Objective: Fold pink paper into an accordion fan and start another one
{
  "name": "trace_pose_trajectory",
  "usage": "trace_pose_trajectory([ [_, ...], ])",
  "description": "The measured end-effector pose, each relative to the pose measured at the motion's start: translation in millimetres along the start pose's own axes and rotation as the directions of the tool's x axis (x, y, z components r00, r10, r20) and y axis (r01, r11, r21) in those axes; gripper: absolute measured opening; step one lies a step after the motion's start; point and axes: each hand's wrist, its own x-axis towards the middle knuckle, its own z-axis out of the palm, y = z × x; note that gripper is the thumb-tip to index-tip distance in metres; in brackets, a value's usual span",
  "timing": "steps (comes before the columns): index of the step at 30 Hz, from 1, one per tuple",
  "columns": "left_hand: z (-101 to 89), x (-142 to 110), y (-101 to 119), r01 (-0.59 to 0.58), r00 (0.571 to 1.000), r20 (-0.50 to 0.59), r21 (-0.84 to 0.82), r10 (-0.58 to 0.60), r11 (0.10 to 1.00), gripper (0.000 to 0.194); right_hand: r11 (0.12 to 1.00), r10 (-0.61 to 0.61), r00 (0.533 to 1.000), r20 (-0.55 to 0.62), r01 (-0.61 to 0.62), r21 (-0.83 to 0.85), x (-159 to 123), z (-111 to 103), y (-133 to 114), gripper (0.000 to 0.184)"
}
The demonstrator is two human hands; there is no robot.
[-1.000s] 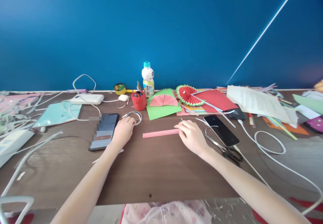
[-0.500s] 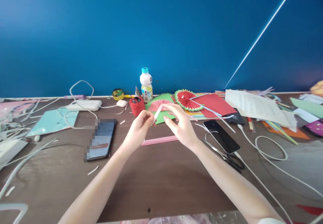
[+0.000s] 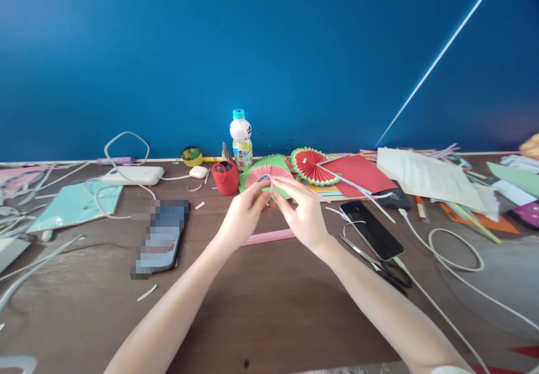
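Note:
My left hand [image 3: 244, 211] and my right hand [image 3: 305, 214] meet above the middle of the table, both closed with fingertips pinched together. Between them is a narrow white paper strip [image 3: 272, 188], mostly hidden by the fingers. Just beyond my hands a pink pleated paper fan [image 3: 269, 170] lies on green paper [image 3: 251, 182]. A pink paper strip [image 3: 269, 237] lies flat on the table below them. Right of the pink fan is a red pleated fan with a green-and-white edge [image 3: 309, 166].
A red container [image 3: 225, 178] and a bottle [image 3: 241, 141] stand near the wall. One phone [image 3: 166, 236] lies left, another phone [image 3: 373, 231] right beside scissors [image 3: 379, 264]. White cables [image 3: 455, 267], red paper [image 3: 362, 174] and a printed sheet [image 3: 425, 177] spread across the right.
My hands have come together, fingertips now meeting over the white strip, which showed slanted between them before. The view has shifted slightly.

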Motion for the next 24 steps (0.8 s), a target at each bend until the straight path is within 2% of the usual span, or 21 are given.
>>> trace_pose_trajectory([
  [5,0.5,0.3,-2.3,0.013,0.991,0.135,-0.042,-0.008,0.999,0.045,0.996,0.038,0.999,-0.004,-0.037,0.085,0.5,-0.5,7.7,0.023],
  [12,-0.2,0.3,-2.6,0.048,0.990,0.138,-0.104,-0.033,0.993,0.048,0.970,0.123,0.992,0.040,-0.128,0.208,1.9,-4.2,9.8,0.009],
  [15,-0.4,0.4,-3.8,0.080,0.989,0.130,-0.100,-0.067,0.992,0.050,0.972,0.139,0.990,0.018,-0.140,0.186,4.1,-6.1,8.5,0.003],
  [20,-0.5,1.3,-8.7,0.110,0.985,0.140,-0.047,-0.103,0.993,0.039,0.961,0.162,0.986,0.036,-0.166,0.221,6.7,-9.8,8.1,0.006],
  [24,-1.2,2.4,-10.7,0.141,0.970,0.210,-0.059,-0.126,0.988,0.033,0.932,0.218,0.973,0.078,-0.231,0.280,8.9,-13.5,8.3,0.010],
])
